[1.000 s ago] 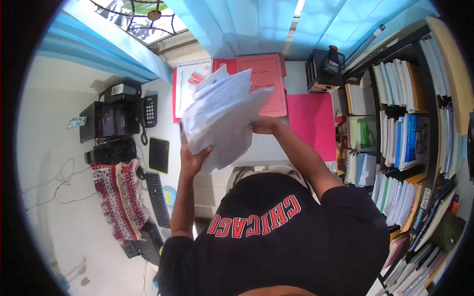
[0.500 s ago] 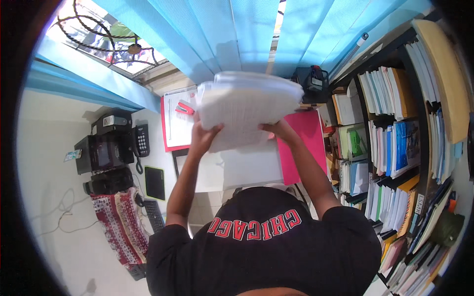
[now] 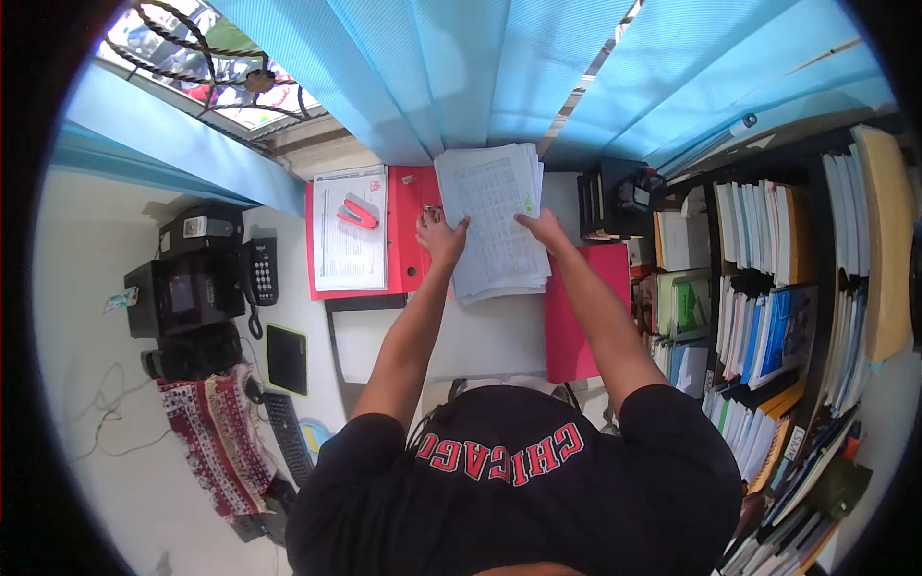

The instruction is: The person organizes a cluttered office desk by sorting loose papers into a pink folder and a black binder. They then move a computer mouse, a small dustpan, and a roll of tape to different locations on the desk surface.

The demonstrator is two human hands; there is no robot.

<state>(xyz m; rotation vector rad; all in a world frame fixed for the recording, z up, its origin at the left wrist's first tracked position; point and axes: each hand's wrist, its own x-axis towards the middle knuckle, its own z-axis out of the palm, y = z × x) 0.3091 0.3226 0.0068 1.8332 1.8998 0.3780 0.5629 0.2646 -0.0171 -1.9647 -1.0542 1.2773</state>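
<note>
A thick stack of printed papers [image 3: 495, 211] is gripped at its two sides over the white desk, its sheets slightly uneven at the edges. My left hand [image 3: 442, 240] closes on the left side, thumb on top and the fingers hidden partly below. On the right side, my right hand [image 3: 542, 229] holds it the same way. Just left of the stack lies an open red ring binder [image 3: 411, 259], with papers [image 3: 331, 254] on its left part. A red stapler [image 3: 357, 213] rests on those papers. A pink-red folder [image 3: 584, 331] lies beneath my right forearm.
A black telephone [image 3: 261, 274], a printer [image 3: 182, 298] and a keyboard [image 3: 286, 437] stand at the left. A crowded bookshelf [image 3: 715, 288] lines the right. A black desk organizer [image 3: 607, 197] sits at the back, before blue curtains [image 3: 461, 77].
The stack has come down and turned more upright in view, its printed top sheet now clear. My hands have moved right with it, uncovering the binder's rings side.
</note>
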